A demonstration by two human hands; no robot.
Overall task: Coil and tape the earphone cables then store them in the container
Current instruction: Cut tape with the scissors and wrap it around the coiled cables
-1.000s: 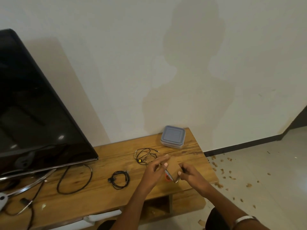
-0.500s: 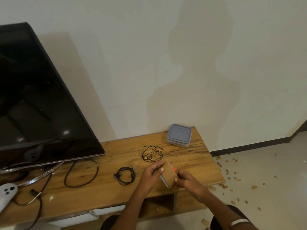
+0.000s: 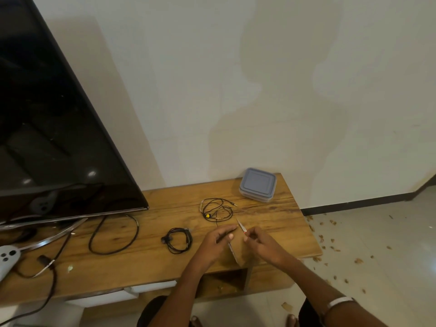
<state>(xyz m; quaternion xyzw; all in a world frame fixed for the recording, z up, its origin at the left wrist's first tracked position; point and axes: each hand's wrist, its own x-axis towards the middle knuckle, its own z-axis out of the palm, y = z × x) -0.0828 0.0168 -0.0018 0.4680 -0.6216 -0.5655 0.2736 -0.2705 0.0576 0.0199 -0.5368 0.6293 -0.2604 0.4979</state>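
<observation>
Both hands pinch a brown tape roll [image 3: 238, 250], left hand [image 3: 217, 244] and right hand [image 3: 260, 241] flanking it; the coiled earphone cable [image 3: 178, 239] lies just left, nearer the left hand, the lidded container [image 3: 257, 188] far right.

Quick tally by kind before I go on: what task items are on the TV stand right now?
Earphone cables: 2, a coiled black one and a loose one with a yellow bud
Containers: 1, grey lidded container
Tape rolls: 1, brown tape roll held in both hands
Total: 4
</observation>
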